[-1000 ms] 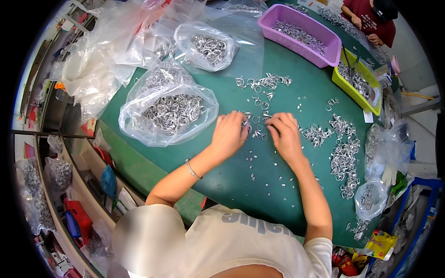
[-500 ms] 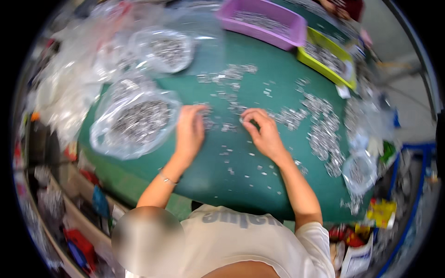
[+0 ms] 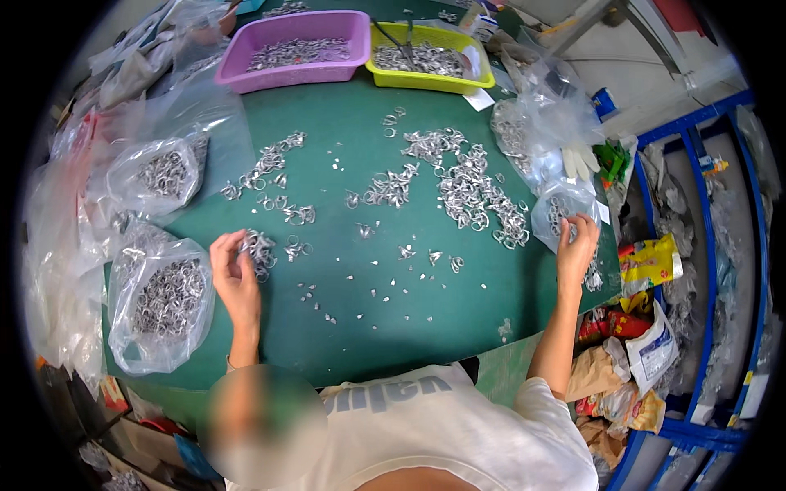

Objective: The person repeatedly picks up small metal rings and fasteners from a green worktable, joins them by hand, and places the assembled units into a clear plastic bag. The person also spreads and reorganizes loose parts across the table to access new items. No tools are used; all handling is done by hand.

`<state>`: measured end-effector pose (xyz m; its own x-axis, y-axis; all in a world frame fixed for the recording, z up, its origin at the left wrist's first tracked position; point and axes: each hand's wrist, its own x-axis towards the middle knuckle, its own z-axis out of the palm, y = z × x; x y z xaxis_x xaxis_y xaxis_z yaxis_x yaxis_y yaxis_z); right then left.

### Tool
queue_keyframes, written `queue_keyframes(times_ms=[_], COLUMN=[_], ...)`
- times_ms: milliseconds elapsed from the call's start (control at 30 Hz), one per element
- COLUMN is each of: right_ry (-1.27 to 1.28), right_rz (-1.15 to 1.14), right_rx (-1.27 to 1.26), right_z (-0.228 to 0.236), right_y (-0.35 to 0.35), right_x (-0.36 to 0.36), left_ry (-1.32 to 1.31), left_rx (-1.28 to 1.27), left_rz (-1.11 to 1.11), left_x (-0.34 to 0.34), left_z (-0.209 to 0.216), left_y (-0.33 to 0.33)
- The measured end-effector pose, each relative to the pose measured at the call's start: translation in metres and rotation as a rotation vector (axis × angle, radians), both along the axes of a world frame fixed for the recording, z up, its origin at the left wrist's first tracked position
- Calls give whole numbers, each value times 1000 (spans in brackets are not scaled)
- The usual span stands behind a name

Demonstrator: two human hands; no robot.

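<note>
Left hand [image 3: 234, 270] is over on the left side of the green tabletop [image 3: 286, 337], fingers loosely bent right up against a little pile of silvery ring-shaped pieces [image 3: 261, 255]; can't tell if it's actually pinching one or just touching the pile. Right hand [image 3: 578, 247] is way out at the other side — thumb and fingers curled in at the small clear bag [image 3: 542, 221] near the table's right edge; that bag has more rings in it, but whether the fingers have hold of one, I can't tell.

The biggest loose heap [image 3: 479, 196] is right of the middle, with a smaller cluster [image 3: 391, 186] just to its left; a straggly row [image 3: 274, 159] runs along the upper left; tiny pale bits [image 3: 373, 292] are scattered between the hands, nearer the person. A large clear bag [image 3: 127, 348] full of rings is just left of the left hand; another open bag [image 3: 123, 176] of them is farther back. Along the far side — a purple basin [image 3: 299, 77] beside a yellow-green basin [image 3: 430, 82], both with rings in; a dark-handled tool [image 3: 407, 51] rests in the yellow-green one.
</note>
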<state>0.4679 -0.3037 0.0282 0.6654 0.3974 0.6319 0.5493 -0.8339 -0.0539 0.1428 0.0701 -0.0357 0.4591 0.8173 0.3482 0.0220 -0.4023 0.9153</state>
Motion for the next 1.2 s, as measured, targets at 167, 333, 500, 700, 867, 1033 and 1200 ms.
queue_keyframes(times_ms=[167,333,500,700,867,1033,1200], right_ry=[675,725,461,347,232,479,546], right_rz=[322,1023,1233,1082,790,1187,1275], right_rx=[236,-67,-86,-120,-151,-7,-18], right_z=[7,-12,-49,-82,-60,-51,-76], right_y=[77,191,274,275,260,295,309], right_x=[-53,-121,-164,-131,-115,-159,-158], left_ry=[43,-69,-217,-213,-200,101,245], left_rx=[51,-150,-574,-556,-454,-284,-85], left_rz=[51,54,31,128,7,-181,-39], left_x=[-8,-13,-19,-21,-27,-22,-25], left_z=[-1,-9,-5,-5,1,10,22], left_y=[3,-9,-15,-26,-28,-42,-42])
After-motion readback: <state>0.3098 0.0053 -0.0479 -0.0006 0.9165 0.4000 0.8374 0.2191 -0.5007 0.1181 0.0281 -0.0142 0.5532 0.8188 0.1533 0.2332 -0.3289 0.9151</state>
